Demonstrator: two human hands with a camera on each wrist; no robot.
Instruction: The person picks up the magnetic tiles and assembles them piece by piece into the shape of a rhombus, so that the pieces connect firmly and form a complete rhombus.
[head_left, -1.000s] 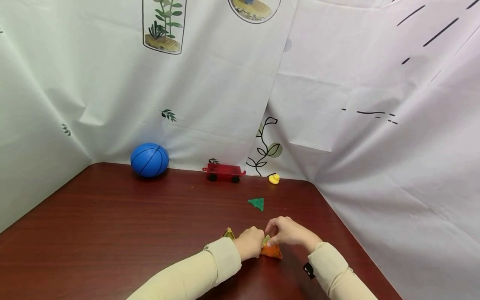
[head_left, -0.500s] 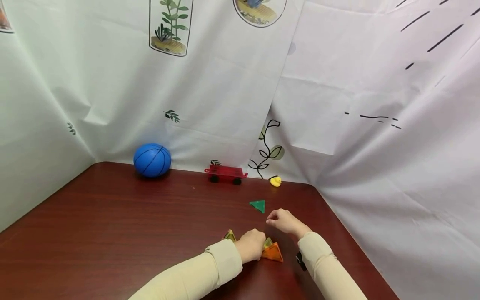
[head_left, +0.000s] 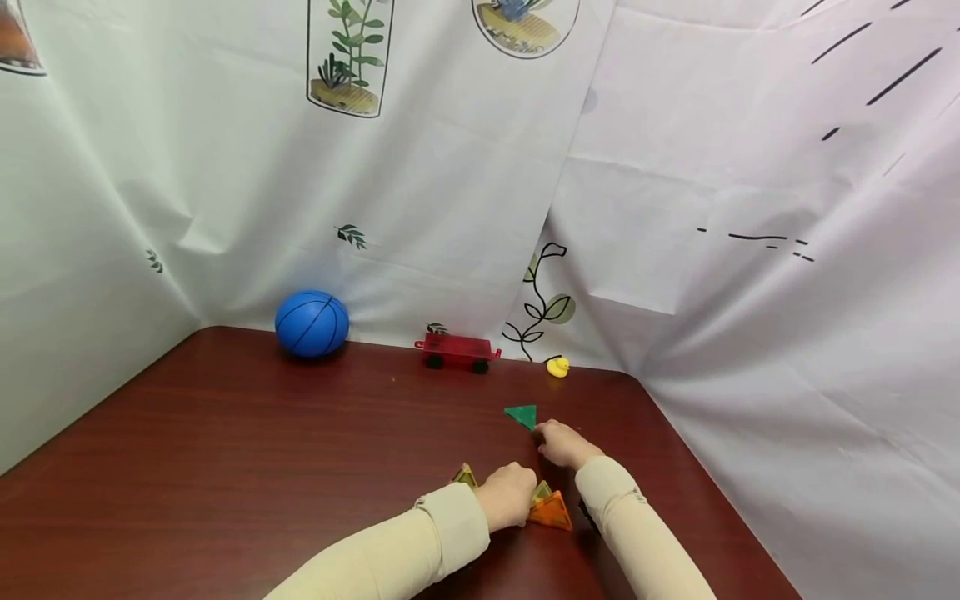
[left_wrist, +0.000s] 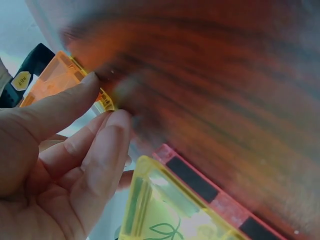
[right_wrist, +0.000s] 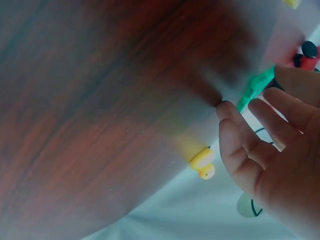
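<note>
My left hand [head_left: 507, 496] pinches the yellow edge of a triangular magnetic tile between thumb and fingertips. An orange triangular tile [head_left: 552, 511] stands tilted just right of this hand, with a yellow-green tile [head_left: 542, 492] behind it. Left of the hand shows the tip of a yellow tile [head_left: 465, 476]; close up in the left wrist view, a yellow tile [left_wrist: 170, 200] stands beside a pink-red edge. My right hand [head_left: 564, 443] reaches forward, fingers bent loosely, at the near corner of a flat green triangular tile [head_left: 522, 415]. Whether its fingertips touch the tile I cannot tell.
Along the back of the dark red-brown table [head_left: 285, 433] sit a blue ball [head_left: 312, 323], a red toy wagon [head_left: 457, 350] with black wheels and a yellow rubber duck [head_left: 558, 367]. A white printed cloth [head_left: 450, 167] hangs behind and at both sides.
My right hand has left the orange and yellow tiles and moved forward to the green tile. The left hand stays in place, holding its tile.
</note>
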